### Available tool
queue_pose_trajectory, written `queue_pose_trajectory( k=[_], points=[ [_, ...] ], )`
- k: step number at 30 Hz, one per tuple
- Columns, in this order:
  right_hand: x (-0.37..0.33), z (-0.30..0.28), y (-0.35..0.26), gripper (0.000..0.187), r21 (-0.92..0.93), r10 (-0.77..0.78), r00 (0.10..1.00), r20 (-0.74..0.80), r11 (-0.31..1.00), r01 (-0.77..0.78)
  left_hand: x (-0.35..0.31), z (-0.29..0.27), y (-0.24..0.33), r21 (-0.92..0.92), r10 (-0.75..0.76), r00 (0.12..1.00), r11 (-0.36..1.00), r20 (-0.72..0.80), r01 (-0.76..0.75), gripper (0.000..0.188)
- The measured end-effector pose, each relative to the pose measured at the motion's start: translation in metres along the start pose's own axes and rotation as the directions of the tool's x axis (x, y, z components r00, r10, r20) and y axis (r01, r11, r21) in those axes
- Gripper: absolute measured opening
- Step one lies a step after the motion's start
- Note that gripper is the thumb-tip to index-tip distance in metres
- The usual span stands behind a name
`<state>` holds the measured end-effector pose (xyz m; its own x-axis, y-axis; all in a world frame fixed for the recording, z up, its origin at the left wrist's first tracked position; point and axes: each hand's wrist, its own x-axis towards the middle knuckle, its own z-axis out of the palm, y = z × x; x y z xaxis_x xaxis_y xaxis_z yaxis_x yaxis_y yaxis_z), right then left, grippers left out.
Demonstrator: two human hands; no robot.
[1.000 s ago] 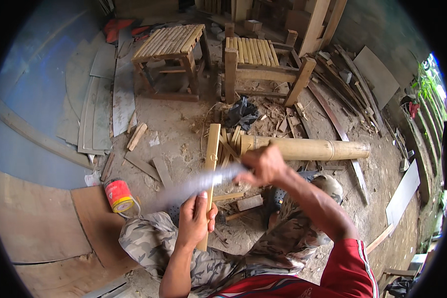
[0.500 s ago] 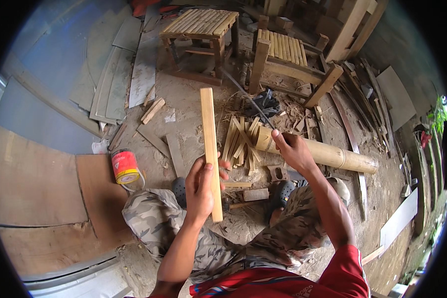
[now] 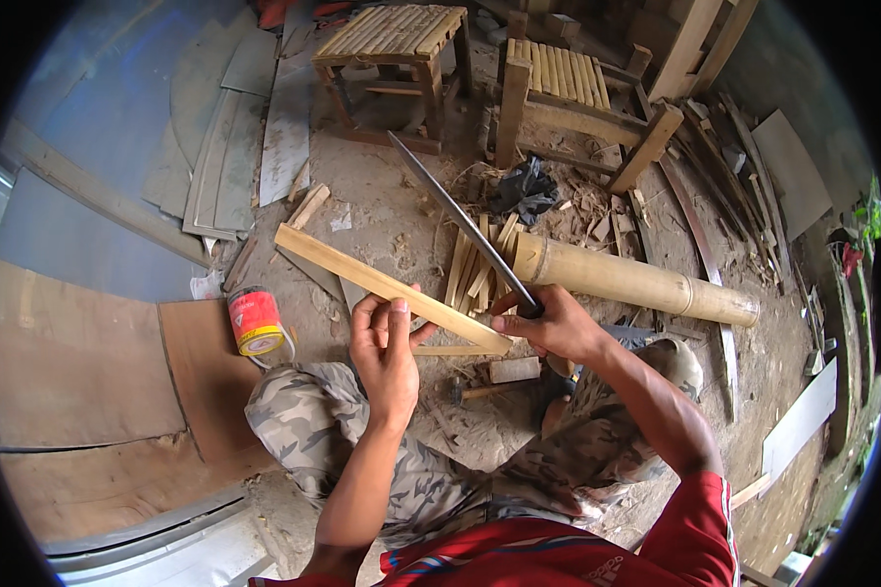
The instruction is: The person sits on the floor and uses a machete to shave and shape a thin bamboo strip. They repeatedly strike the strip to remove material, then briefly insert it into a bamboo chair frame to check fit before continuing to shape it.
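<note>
My left hand (image 3: 386, 357) pinches a flat pale strip of bamboo or wood (image 3: 338, 262) near its middle, thumb on top and fingers beneath. The strip lies slantwise, its far end to the left and its near end beside my right hand (image 3: 558, 328). In that hand is a long machete-like blade (image 3: 450, 210), dark and narrow, pointing away and to the left. The handle is hidden inside my grip. My right fingertips come close to the strip's end; whether they touch it I cannot tell.
A thick bamboo pole (image 3: 646, 281) lies right of a pile of cut strips (image 3: 472, 262). Beyond stand a bamboo-topped stool (image 3: 392, 34) and a bamboo-seated frame (image 3: 568, 83). A red can (image 3: 255, 321) sits at left. A hammer (image 3: 480, 391) and wood block (image 3: 515, 369) lie between my feet.
The strip has swung from nearly upright to slantwise, its far end going left and its near end right. My right hand has moved nearer to it, raising the blade.
</note>
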<state>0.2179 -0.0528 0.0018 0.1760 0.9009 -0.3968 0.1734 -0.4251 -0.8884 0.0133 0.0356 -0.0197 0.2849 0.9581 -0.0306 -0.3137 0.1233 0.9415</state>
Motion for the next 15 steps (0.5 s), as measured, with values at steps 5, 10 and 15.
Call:
queue_pose_trajectory(
  k=[5, 10, 15],
  points=[
    [0.001, -0.006, 0.007, 0.033, 0.23, 0.047, 0.997, 0.063, 0.971, -0.06, 0.0, 0.001, -0.006, -0.052, 0.009, 0.996, 0.999, -0.084, -0.014, 0.022],
    [0.002, -0.009, 0.005, 0.032, 0.278, 0.006, 0.999, 0.033, 0.96, -0.015, 0.002, -0.004, -0.006, -0.057, 0.018, 0.997, 0.998, -0.069, -0.022, 0.03],
    [0.005, -0.017, 0.003, 0.025, 0.47, 0.014, 0.996, -0.091, 0.882, 0.031, 0.004, -0.016, 0.003, -0.364, -0.068, 0.991, 0.925, 0.115, 0.106, 0.068]
  ],
)
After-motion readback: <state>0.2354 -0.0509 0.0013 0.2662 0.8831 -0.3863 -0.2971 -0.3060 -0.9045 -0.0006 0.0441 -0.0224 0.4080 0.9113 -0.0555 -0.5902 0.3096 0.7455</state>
